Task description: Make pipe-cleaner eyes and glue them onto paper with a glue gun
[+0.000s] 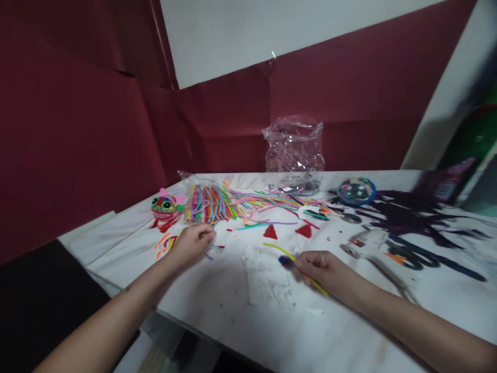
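The single camera rides on the person's head, looking forward and down over the white desk, close above both hands, the maroon wall beyond them.

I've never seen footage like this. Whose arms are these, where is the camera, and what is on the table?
No machine here: these are a person's two bare arms, filmed by one camera worn on the head, looking forward and down. The right hand pinches a yellow wire with a small blue ball by its fingertips. The left hand rests by a heap of coloured wires; whether it grips one is unclear. On the white table also lie two red triangles, a glue gun, scissors, a colourful toy face and a clear bag.
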{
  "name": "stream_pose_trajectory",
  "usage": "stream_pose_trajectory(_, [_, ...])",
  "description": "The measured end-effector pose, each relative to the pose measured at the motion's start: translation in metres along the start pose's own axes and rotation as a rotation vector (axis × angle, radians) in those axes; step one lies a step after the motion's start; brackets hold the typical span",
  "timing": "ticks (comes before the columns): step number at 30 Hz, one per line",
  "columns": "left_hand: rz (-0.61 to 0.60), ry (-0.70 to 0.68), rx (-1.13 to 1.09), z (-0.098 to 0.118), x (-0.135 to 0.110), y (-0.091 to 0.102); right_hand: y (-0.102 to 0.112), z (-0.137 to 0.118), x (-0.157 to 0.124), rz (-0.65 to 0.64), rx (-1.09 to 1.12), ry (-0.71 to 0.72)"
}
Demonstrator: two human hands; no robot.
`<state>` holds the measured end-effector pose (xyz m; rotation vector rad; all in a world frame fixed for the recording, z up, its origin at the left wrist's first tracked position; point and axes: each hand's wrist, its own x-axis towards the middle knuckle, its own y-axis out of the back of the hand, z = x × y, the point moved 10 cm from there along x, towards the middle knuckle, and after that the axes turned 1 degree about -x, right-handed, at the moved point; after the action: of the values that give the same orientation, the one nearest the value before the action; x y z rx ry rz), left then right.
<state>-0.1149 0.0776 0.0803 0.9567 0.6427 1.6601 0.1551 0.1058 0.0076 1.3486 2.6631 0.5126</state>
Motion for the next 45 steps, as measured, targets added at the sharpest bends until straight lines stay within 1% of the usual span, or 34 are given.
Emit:
stream_pose_trajectory(3, [-0.104,-0.228,-0.081,0.076,-0.019,-0.035,-0.001,-0.005,-0.002,-0.010,-0.123,0.059])
stream_pose_trajectory(4, [-0.139,-0.347,-0.105,0.101,-0.027,-0.045,-0.001,-0.007,-0.004,-0.007,-0.147,0.069])
stream_pose_trajectory(5, [-0.160,-0.406,-0.106,0.117,-0.034,-0.054,0.000,-0.010,-0.005,0.003,-0.170,0.086])
stream_pose_trajectory(7, [-0.233,-0.449,-0.057,0.133,-0.040,-0.075,0.003,-0.023,-0.010,0.050,-0.262,0.177])
stream_pose_trajectory(10, [-0.317,-0.437,-0.007,0.136,-0.040,-0.097,0.008,-0.044,-0.017,0.163,-0.459,0.347])
stream_pose_trajectory(12, [-0.318,-0.424,0.002,0.134,-0.036,-0.102,0.009,-0.050,-0.020,0.204,-0.557,0.399])
stream_pose_trajectory(14, [-0.302,-0.413,0.031,0.136,-0.034,-0.106,0.007,-0.051,-0.021,0.200,-0.617,0.432])
stream_pose_trajectory(16, [-0.273,-0.403,0.079,0.139,-0.033,-0.108,0.004,-0.050,-0.023,0.191,-0.646,0.458])
stream_pose_trajectory(18, [-0.241,-0.399,0.140,0.142,-0.031,-0.109,0.006,-0.046,-0.023,0.203,-0.644,0.453])
stream_pose_trajectory(22, [-0.230,-0.404,0.212,0.147,-0.027,-0.115,0.013,-0.037,-0.021,0.236,-0.562,0.412])
stream_pose_trajectory(25, [-0.252,-0.465,0.238,0.151,-0.029,-0.121,0.015,-0.036,-0.021,0.242,-0.531,0.446])
stream_pose_trajectory(28, [-0.249,-0.597,0.332,0.158,-0.035,-0.129,0.008,-0.040,-0.022,0.213,-0.611,0.549])
stream_pose_trajectory(30, [-0.259,-0.669,0.389,0.160,-0.038,-0.135,0.004,-0.041,-0.023,0.182,-0.676,0.588])
stream_pose_trajectory(32, [-0.283,-0.658,0.377,0.157,-0.036,-0.136,0.004,-0.040,-0.023,0.162,-0.730,0.576])
stream_pose_trajectory(33, [-0.296,-0.627,0.350,0.154,-0.032,-0.135,0.005,-0.040,-0.022,0.157,-0.755,0.556])
stream_pose_trajectory(34, [-0.292,-0.546,0.291,0.148,-0.025,-0.130,0.008,-0.041,-0.022,0.158,-0.776,0.536])
stream_pose_trajectory(36, [-0.278,-0.498,0.221,0.144,-0.016,-0.123,0.012,-0.042,-0.019,0.156,-0.800,0.483])
stream_pose_trajectory(37, [-0.282,-0.491,0.179,0.143,-0.012,-0.121,0.015,-0.042,-0.017,0.154,-0.767,0.456])
stream_pose_trajectory(40, [-0.319,-0.490,0.067,0.143,-0.004,-0.122,0.027,-0.042,-0.012,0.217,-0.628,0.388])
stream_pose_trajectory(43, [-0.352,-0.480,-0.028,0.145,-0.002,-0.128,0.029,-0.039,-0.008,0.230,-0.515,0.357])
stream_pose_trajectory(45, [-0.368,-0.456,-0.094,0.144,0.000,-0.133,0.029,-0.034,-0.005,0.238,-0.468,0.304])
